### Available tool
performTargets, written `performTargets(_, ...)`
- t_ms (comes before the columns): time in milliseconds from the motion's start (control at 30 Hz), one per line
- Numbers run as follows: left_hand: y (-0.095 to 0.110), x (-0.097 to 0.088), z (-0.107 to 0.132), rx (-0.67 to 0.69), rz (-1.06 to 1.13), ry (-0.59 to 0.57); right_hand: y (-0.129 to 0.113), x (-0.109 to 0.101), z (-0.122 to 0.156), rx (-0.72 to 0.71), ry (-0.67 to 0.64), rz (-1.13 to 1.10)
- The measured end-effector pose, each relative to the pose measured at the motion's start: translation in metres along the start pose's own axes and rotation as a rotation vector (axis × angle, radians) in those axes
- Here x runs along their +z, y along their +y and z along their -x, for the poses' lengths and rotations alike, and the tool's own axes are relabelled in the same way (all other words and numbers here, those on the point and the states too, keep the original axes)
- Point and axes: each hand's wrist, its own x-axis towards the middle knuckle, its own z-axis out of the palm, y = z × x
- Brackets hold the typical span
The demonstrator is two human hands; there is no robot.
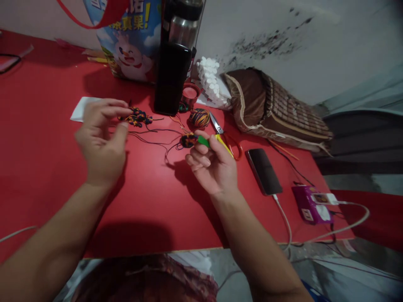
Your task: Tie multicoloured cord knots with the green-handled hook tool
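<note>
My right hand [214, 163] pinches a crochet hook [203, 141] with a green and yellow handle; its tip is hidden. A small crocheted piece [188, 140] of dark, orange and yellow yarn sits at the hook's far end, above the red table [147, 188]. My left hand [103, 138] is raised with fingers bent and the thumb apart from the index finger, no object plainly between them. Just beyond its fingertips lies a knotted yarn bunch [138, 117]. Loose dark yarn strands [147, 138] run between the two hands. A multicoloured yarn ball [199, 118] rests behind my right hand.
Scissors [218, 126] with orange handles lie beside the yarn ball. A black phone [172, 79] leans upright against a bottle [182, 31]. Another phone [264, 172] is on a cable at right, near a purple box [311, 205]. A brown bag [277, 109] and a printed bag [132, 50] stand behind.
</note>
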Motion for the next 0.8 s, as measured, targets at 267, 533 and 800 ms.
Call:
performTargets(267, -0.002, 0.019, 0.022, 0.273, -0.008, -0.394, 0.01, -0.001, 0.001, 0.029, -0.091, 0.021)
performTargets(533, 0.0, 0.023, 0.023, 0.141, 0.122, -0.394, 0.011, 0.002, 0.002, 0.056, -0.127, 0.018)
performTargets(800, 0.001, 0.026, 0.024, -0.098, 0.282, -0.314, 0.013, 0.0, 0.002, 0.06, -0.14, 0.027)
